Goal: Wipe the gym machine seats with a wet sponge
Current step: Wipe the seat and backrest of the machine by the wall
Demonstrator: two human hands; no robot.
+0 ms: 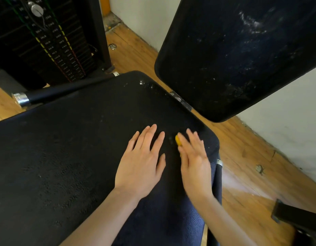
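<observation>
Hands come first, both low on the black seat pad (64, 148). The left hand (142, 163) lies flat with its fingers straight and spread, pressing on the vinyl and holding nothing; it probably steadies the person's lean over the pad. Just beside it, the right hand (195, 162) also has its fingers extended, pressing down on a yellow sponge (178, 140), of which only a small edge shows at the thumb side. A flat palm spreads pressure over the sponge, which suits wiping rather than carrying. The hand is blurred, which suggests a stroke in progress near the seat's right corner.

Farther up the pad, whitish flecks (142, 83) sit near its far edge, likely residue not yet wiped. Beyond the gap, the tilted backrest pad (242, 55) shows pale smears too. A chrome-capped bar (64, 89) lies along the seat's left side, with the weight stack (52, 43) behind it on the wooden floor (136, 50).
</observation>
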